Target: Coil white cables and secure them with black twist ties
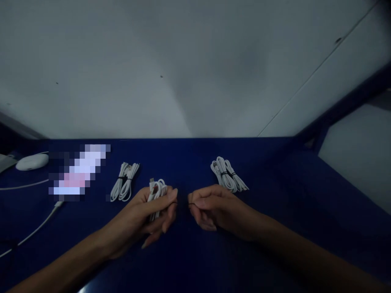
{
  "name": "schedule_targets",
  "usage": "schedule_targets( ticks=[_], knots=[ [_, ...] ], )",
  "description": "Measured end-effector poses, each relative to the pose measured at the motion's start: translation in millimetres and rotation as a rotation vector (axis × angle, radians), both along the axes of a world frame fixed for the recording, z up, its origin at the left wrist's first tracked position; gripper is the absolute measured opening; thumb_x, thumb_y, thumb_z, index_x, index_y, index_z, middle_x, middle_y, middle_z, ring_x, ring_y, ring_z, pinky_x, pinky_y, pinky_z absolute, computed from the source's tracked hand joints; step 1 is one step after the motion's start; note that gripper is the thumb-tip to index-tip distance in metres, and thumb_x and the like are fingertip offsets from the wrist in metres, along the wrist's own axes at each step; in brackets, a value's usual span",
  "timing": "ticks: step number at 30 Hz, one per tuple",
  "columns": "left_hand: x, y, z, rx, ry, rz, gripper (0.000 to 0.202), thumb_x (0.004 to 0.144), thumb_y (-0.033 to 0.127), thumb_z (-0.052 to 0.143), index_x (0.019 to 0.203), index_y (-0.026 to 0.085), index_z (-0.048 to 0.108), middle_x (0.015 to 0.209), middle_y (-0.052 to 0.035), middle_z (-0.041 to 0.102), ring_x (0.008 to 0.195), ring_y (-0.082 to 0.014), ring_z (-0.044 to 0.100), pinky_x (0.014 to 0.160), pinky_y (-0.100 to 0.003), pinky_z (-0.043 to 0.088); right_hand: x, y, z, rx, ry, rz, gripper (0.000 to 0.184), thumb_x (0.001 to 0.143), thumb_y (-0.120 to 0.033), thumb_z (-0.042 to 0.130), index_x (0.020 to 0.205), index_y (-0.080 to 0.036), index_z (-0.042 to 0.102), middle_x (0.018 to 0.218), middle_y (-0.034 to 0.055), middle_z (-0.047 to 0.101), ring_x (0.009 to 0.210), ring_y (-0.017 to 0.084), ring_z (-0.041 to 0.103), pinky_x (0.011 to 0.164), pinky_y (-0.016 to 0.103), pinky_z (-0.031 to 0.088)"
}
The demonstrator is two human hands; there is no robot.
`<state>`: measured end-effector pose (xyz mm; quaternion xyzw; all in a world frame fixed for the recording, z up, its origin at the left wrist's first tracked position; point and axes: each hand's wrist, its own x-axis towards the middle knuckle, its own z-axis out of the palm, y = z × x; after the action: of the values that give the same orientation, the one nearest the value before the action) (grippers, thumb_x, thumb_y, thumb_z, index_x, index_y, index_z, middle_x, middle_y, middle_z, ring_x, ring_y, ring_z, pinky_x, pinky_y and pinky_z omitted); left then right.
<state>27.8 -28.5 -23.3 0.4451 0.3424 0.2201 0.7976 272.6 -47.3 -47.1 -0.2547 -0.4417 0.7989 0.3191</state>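
A coiled white cable (157, 191) is gripped by the closed fingers of the left hand (149, 213) above the blue bench (275, 228). A thin dark tie (190, 204) is pinched between the closed fingers of the right hand (214, 207), just beside the left. Two tied cable bundles are seen lying behind the hands, one at left (124, 181), one at right (227, 174).

The scene is dim with a cool blue cast. The pale wall (189, 69) is the brightest area, grading to soft grey shadow. The dark tabletop (275, 252) swallows detail. Straight edges bow toward the corners, and a pixelated patch (77, 173) blocks part of the left side.
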Motion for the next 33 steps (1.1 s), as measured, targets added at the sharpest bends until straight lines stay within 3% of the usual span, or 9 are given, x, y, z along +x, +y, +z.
schedule_targets(
  ticks=[7, 11, 17, 22, 25, 29, 33],
  knots=[
    [-1.6, 4.4, -7.5, 0.055, 0.069, 0.050, 0.053, 0.106, 0.059, 0.064, 0.074, 0.018, 0.060, 0.059, 0.0043, 0.050, 0.039, -0.0045, 0.028, 0.034, -0.015, 0.033, -1.3, -0.7, 0.4, 0.071, -0.069, -0.012, 0.028, 0.107, -0.033, 0.072, 0.091, -0.016, 0.087, 0.076, 0.0014, 0.065, 0.063, 0.009, 0.056, 0.059, 0.023, 0.042],
    [0.5, 2.8, -9.6, 0.128, 0.128, 0.037, 0.058, 0.108, 0.061, 0.060, 0.072, 0.016, 0.064, 0.059, 0.0009, 0.056, 0.040, -0.0051, 0.033, 0.035, -0.016, 0.037, -0.4, 1.6, 1.6, 0.109, -0.100, -0.007, 0.028, 0.107, -0.036, 0.073, 0.094, -0.018, 0.089, 0.076, 0.0018, 0.068, 0.065, 0.009, 0.058, 0.060, 0.022, 0.044],
    [6.0, -0.7, -15.2, 0.179, 0.124, 0.093, 0.050, 0.109, 0.059, 0.061, 0.082, 0.017, 0.069, 0.055, 0.0011, 0.061, 0.039, -0.0072, 0.041, 0.036, -0.015, 0.039, 0.3, 0.0, 8.9, 0.132, -0.170, 0.039, 0.028, 0.107, -0.041, 0.074, 0.098, -0.019, 0.088, 0.082, 0.0019, 0.072, 0.068, 0.010, 0.061, 0.063, 0.022, 0.048],
    [2.4, 0.2, -16.9, 0.143, 0.081, 0.075, 0.054, 0.111, 0.060, 0.056, 0.079, 0.018, 0.066, 0.058, -0.0010, 0.064, 0.040, -0.0069, 0.040, 0.038, -0.016, 0.040, -0.4, -1.4, 5.7, 0.105, -0.174, -0.027, 0.028, 0.106, -0.042, 0.076, 0.095, -0.019, 0.088, 0.075, -0.0007, 0.066, 0.063, 0.009, 0.057, 0.061, 0.022, 0.046],
    [2.8, 1.4, -13.2, 0.164, 0.049, 0.037, 0.050, 0.108, 0.056, 0.063, 0.076, 0.018, 0.065, 0.061, -0.0014, 0.066, 0.040, -0.0061, 0.036, 0.037, -0.016, 0.040, -2.2, -0.6, -1.4, 0.031, -0.139, -0.104, 0.034, 0.106, -0.045, 0.075, 0.090, -0.017, 0.088, 0.068, -0.0016, 0.060, 0.058, 0.008, 0.052, 0.057, 0.022, 0.042],
    [4.4, 1.5, -11.3, 0.178, 0.092, 0.018, 0.042, 0.106, 0.047, 0.069, 0.077, 0.017, 0.069, 0.059, 0.0003, 0.062, 0.041, -0.0070, 0.041, 0.038, -0.016, 0.041, -3.0, 0.4, -4.7, -0.013, -0.104, -0.130, 0.044, 0.108, -0.050, 0.068, 0.085, -0.017, 0.086, 0.063, -0.0014, 0.058, 0.054, 0.009, 0.049, 0.055, 0.024, 0.039],
    [7.0, 0.0, -11.4, 0.141, 0.085, 0.068, 0.039, 0.105, 0.050, 0.071, 0.082, 0.018, 0.068, 0.055, 0.0045, 0.055, 0.039, -0.0069, 0.045, 0.038, -0.014, 0.038, -1.9, 0.4, -0.4, -0.020, -0.076, -0.158, 0.044, 0.106, -0.048, 0.070, 0.079, -0.016, 0.083, 0.061, -0.0017, 0.057, 0.053, 0.009, 0.051, 0.055, 0.025, 0.040]
  ],
)
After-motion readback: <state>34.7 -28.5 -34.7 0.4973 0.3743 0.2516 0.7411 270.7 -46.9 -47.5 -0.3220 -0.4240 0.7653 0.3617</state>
